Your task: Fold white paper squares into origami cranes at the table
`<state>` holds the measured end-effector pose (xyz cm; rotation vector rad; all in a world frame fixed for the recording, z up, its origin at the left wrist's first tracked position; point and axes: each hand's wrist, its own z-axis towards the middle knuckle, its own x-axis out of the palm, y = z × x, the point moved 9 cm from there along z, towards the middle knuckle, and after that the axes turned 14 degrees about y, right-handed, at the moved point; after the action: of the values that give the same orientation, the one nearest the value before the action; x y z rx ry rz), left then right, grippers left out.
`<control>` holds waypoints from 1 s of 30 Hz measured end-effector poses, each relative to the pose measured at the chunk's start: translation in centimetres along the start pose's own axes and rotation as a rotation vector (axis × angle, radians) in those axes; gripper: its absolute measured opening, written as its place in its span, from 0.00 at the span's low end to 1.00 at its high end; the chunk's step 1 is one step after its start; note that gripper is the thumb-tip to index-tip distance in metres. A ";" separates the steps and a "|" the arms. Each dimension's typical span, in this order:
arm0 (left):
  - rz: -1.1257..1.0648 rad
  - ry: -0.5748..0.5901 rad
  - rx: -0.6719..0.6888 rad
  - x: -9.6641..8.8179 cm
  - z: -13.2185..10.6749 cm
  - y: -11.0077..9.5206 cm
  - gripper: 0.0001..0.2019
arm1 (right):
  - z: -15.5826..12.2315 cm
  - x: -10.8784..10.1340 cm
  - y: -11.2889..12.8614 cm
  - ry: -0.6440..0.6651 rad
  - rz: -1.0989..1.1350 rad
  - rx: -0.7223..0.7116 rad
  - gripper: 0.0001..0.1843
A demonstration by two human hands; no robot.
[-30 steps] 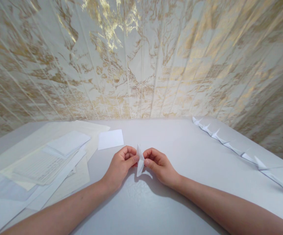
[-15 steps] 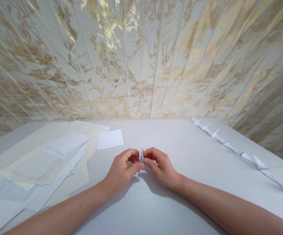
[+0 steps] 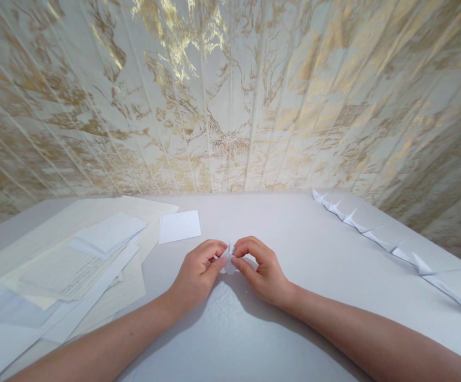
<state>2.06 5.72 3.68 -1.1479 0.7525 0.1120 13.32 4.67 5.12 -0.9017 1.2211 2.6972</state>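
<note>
A small folded piece of white paper (image 3: pixel 229 263) is pinched between my two hands at the middle of the table. My left hand (image 3: pixel 201 268) grips its left side with thumb and fingertips. On the right side, the thumb and forefinger of my right hand (image 3: pixel 261 268) close on it. The fingers cover much of the paper, so its full shape is hidden; a narrow point sticks up between the fingertips. Along the table's right side runs a row of several folded white paper figures (image 3: pixel 421 263) with upright points, resembling cranes.
A small stack of white paper squares (image 3: pixel 180 226) lies beyond my left hand. Further left, loose sheets (image 3: pixel 65 270), some printed, overlap with folded white paper (image 3: pixel 111 233) on top. The white table (image 3: pixel 222 339) meets a gold-patterned wall (image 3: pixel 230 106) at the back.
The folded paper has been turned and lowered; its tall thin points now show less, and a broader face shows below the fingers. Both hands have shifted slightly with it.
</note>
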 end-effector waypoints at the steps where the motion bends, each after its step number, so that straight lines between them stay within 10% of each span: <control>1: -0.003 -0.008 0.029 -0.1 0.0 -0.2 0.08 | 0.0 0.0 -0.1 -0.003 0.018 -0.002 0.04; 13: 0.032 -0.070 0.151 -0.6 -1.0 -1.7 0.09 | -0.5 2.2 -3.9 0.080 0.441 0.331 0.05; 30: -0.547 -0.018 -0.076 0.6 -0.1 2.1 0.11 | -0.3 1.9 -3.0 0.068 0.448 0.312 0.10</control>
<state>1.49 6.34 1.69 -1.3859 0.3994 -0.3098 12.75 6.18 1.92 -0.7553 1.9993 2.6694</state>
